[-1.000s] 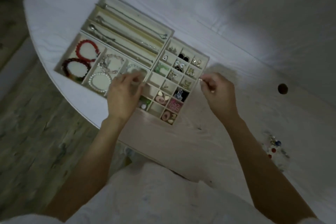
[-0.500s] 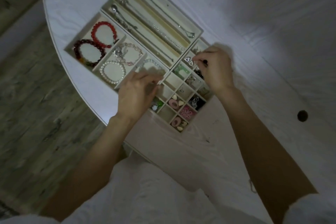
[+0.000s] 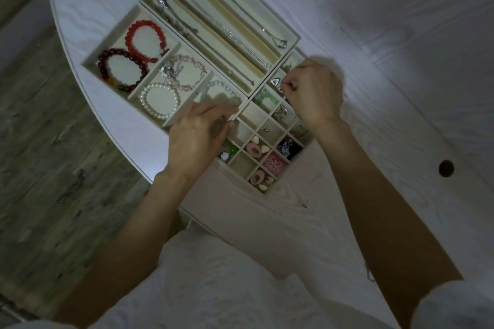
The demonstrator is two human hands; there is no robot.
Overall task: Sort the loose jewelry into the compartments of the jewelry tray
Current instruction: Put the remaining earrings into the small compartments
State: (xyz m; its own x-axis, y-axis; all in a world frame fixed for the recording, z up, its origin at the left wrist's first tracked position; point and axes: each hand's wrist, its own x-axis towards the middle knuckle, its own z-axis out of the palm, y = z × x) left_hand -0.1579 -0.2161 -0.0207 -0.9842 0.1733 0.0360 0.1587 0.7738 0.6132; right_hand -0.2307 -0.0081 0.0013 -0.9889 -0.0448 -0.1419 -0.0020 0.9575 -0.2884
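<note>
Jewelry tray [image 3: 89, 63] holding bead bracelets [image 3: 144, 43], chains [image 3: 227, 35], earrings; right hand [image 3: 315, 93] grip pinched, contents unclear; left hand [image 3: 197, 136] relaxed.

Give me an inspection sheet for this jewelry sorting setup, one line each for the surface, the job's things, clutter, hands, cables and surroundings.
Surface: pale wood-grain table with a curved edge and a dark round hole.
Job's things: jewelry tray with chains in the long slots, red bracelet, dark bead bracelet, pearl bracelet, and small pieces in the grid, including a pink flower piece.
Clutter: nothing seen.
Hands: left hand rests at the tray's near edge, fingers extended; right hand is curled over the small grid, apparently pinching something too small to identify.
Cables: nothing seen.
Surroundings: grey wood-look floor; pale clothing below.
</note>
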